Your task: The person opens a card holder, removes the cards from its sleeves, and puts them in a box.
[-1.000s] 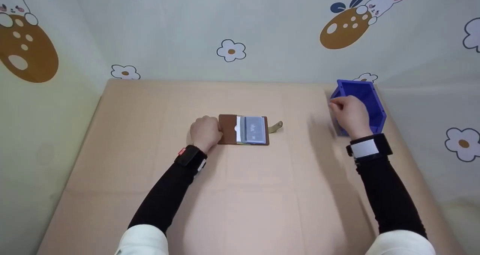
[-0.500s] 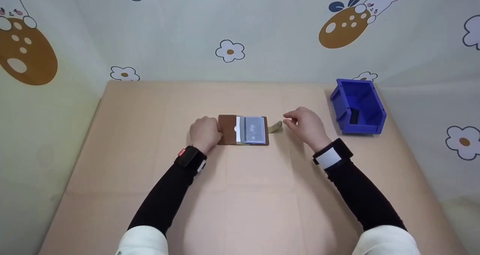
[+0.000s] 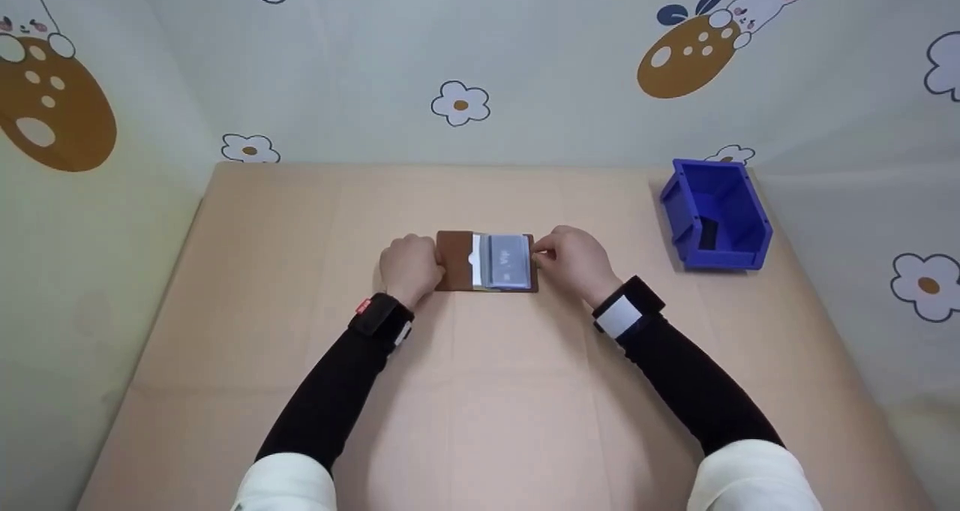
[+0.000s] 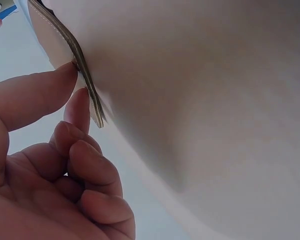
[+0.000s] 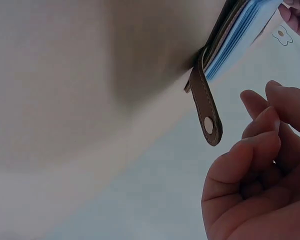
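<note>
Brown leather card wallet [image 3: 486, 261] lying open at mid-table [image 3: 480, 391], clear card sleeves on its right half, tan inner flap on the left. Left hand [image 3: 409, 266] at the left edge, thumb and fingertip pinching the cover. Right hand [image 3: 574, 260] at the right edge, fingers loosely curled beside the snap strap [image 5: 206, 111], gripping nothing. Blue bin [image 3: 716, 214] well apart, far right.

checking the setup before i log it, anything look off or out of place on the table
Nothing stands out. The card wallet lies open and flat between both hands; the blue bin sits upright at the table's far right corner.
</note>
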The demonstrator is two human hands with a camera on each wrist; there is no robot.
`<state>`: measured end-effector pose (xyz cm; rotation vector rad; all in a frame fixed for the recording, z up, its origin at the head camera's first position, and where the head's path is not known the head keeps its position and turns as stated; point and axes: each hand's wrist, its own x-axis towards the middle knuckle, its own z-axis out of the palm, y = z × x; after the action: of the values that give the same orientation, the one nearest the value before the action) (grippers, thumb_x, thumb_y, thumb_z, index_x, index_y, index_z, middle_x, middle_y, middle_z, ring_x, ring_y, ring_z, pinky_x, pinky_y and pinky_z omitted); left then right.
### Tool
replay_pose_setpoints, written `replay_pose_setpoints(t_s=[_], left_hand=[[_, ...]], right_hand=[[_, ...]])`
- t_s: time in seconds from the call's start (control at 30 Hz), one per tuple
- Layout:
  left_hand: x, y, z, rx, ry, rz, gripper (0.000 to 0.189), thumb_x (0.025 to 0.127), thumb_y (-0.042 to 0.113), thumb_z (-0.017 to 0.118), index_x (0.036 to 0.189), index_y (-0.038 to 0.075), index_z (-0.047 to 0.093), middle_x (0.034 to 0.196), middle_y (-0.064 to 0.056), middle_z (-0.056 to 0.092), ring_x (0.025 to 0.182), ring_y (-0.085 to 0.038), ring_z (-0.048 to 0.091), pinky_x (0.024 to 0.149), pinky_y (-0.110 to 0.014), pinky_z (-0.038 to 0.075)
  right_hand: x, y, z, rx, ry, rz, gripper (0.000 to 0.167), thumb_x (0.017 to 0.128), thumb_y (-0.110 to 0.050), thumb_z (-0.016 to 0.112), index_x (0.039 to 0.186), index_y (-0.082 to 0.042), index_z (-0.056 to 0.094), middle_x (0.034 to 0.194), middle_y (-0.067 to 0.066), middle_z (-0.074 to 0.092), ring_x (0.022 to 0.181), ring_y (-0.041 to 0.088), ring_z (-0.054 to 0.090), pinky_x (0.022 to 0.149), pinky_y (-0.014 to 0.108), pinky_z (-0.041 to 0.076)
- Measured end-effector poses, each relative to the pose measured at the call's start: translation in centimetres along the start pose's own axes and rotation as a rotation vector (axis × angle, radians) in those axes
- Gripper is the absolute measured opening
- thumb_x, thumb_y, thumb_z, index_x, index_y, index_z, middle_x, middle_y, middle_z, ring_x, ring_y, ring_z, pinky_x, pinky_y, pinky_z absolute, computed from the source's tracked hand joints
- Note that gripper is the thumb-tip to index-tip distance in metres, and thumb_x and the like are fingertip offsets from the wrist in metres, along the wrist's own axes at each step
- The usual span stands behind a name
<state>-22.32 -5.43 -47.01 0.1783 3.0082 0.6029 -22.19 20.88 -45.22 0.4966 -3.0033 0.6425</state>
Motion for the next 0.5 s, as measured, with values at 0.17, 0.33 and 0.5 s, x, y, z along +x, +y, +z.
replay_pose_setpoints(t_s=[0.17,0.33,0.5], left_hand=[[0.0,0.0,-0.1,-0.002,0.016,0.006,0.013,0.079,0.009,0.07,0.066,0.007,0.067,0.073,-0.009,0.064,0.071,-0.03,0.062,0.063,-0.046,0.05],[0.0,-0.1,0.0,-0.001,0.024,0.008,0.014,0.078,0.009,0.069,0.064,0.007,0.065,0.072,-0.009,0.064,0.072,-0.031,0.062,0.062,-0.047,0.05],[-0.1,0.0,0.1,0.01,0.021,0.007,0.019,0.077,0.008,0.068,0.06,0.008,0.061,0.068,-0.008,0.061,0.07,-0.029,0.061,0.061,-0.046,0.05]], right_hand=[[0.3,-0.3,0.8,-0.02,-0.016,-0.006,0.013,0.089,-0.016,0.073,0.098,-0.009,0.08,0.084,0.004,0.067,0.074,0.019,0.059,0.07,0.037,0.049],[0.5,-0.3,1.5,-0.028,-0.038,-0.004,0.013,0.087,-0.015,0.075,0.098,-0.009,0.08,0.081,0.004,0.066,0.071,0.018,0.057,0.068,0.037,0.048],[0.4,-0.2,1.8,-0.038,-0.048,-0.002,0.014,0.086,-0.013,0.076,0.098,-0.009,0.08,0.085,0.005,0.068,0.074,0.019,0.06,0.07,0.037,0.05]])
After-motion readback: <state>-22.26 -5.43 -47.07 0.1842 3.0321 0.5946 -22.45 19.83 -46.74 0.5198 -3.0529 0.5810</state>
